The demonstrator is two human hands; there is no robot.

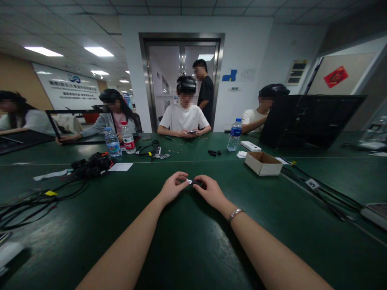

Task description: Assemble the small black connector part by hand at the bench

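Over the green table (193,249), my two hands come together at a small black piece with a shiny silver end (190,182); its exact kind is too small to make out. My left hand (171,188) pinches the silver end between thumb and fingers. Around the black part close the fingers of my right hand (213,194), which partly hide it. A metal bracelet (235,215) circles my right wrist.
Ahead lie small black parts (214,153) and a water bottle (234,136). An open cardboard box (263,164), cables (314,189) and a monitor (311,121) are right; black gear (92,164) and two bottles are left. Several people sit around the table; one stands behind.
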